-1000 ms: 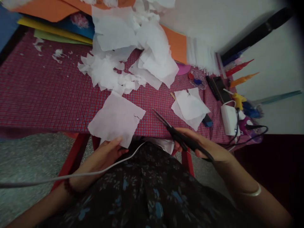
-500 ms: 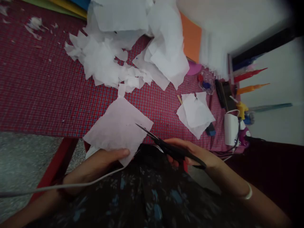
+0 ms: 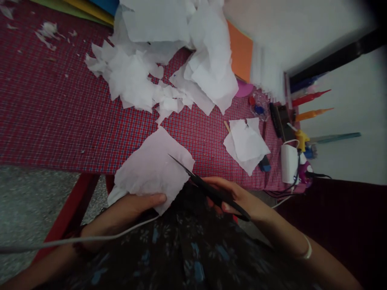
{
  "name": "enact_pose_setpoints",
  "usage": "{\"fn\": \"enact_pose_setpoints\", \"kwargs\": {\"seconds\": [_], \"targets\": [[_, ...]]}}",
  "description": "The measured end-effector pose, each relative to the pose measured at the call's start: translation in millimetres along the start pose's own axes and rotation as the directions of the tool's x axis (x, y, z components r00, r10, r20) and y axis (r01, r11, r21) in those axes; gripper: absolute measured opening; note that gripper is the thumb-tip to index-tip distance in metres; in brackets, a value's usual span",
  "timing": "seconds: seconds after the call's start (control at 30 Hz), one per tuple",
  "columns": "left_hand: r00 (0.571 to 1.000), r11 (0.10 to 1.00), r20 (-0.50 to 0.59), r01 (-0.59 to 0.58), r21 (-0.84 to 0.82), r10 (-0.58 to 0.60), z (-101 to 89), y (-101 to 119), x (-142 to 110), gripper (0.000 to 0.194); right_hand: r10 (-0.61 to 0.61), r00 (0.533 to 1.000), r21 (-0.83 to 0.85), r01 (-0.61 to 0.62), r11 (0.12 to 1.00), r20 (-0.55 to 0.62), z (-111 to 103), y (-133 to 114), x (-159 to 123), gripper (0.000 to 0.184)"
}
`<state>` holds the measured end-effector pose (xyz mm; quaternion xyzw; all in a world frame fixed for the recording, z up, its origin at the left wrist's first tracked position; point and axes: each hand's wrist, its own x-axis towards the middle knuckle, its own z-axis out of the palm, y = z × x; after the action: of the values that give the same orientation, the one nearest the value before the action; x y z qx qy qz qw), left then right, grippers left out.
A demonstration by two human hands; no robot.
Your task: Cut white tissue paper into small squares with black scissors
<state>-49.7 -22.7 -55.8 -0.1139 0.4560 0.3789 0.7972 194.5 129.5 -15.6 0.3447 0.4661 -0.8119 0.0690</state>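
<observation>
Above my lap I see a thin white sheet of tissue-like paper with ragged edges. My left hand grips its lower edge, thumb on top and the other fingers hidden underneath. Dark scissors are in my right hand, fingers wrapped about the handles. Their blades point up and left and lie over the right part of the sheet; they look closed or nearly so. Beyond the sheet lies a heap of torn and cut white paper pieces.
Larger white sheets lie at the back by an orange card. To the right are two small paper squares, a white power adapter with cables, and glue-like bottles with orange and red tips. A pale cable crosses my left forearm.
The sheet's outline has shifted: its left corner is now folded back and its top sits slightly to the right. A narrow strip at its top now lies at the heap. The scissors moved slightly left.
</observation>
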Motion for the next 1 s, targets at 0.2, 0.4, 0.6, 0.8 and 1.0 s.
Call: {"fn": "enact_pose_setpoints", "kwargs": {"seconds": [0.2,0.4,0.6,0.8,1.0], "targets": [[0.998,0.998,-0.011,-0.057,0.01,0.057,-2.0,-1.2,4.1,0.039,-0.004,1.0,-0.029,0.004,1.0,-0.014,1.0,2.7,0.4,0.08],[0.998,0.999,-0.044,-0.042,0.035,0.043,-3.4,-2.3,7.3,0.041,0.015,0.995,-0.052,-0.02,0.998,-0.099,6.7,3.6,2.1,0.076],[0.995,0.996,-0.05,-0.088,0.034,0.089,0.8,0.5,4.6,0.036,0.117,0.981,-0.08,-0.13,0.988,-0.156,3.9,10.1,1.6,0.079],[0.999,0.998,0.0,-0.054,0.026,0.054,-2.3,0.4,4.0,0.026,0.071,0.996,-0.127,-0.078,0.989,-0.06,11.2,-11.2,-4.8,0.077],[0.997,0.978,-0.07,-0.024,0.208,0.04,-18.9,-5.5,13.8,0.027,0.077,0.993,-0.163,-0.091,0.982,-0.092,18.2,-25.0,-3.4,0.073]]}}
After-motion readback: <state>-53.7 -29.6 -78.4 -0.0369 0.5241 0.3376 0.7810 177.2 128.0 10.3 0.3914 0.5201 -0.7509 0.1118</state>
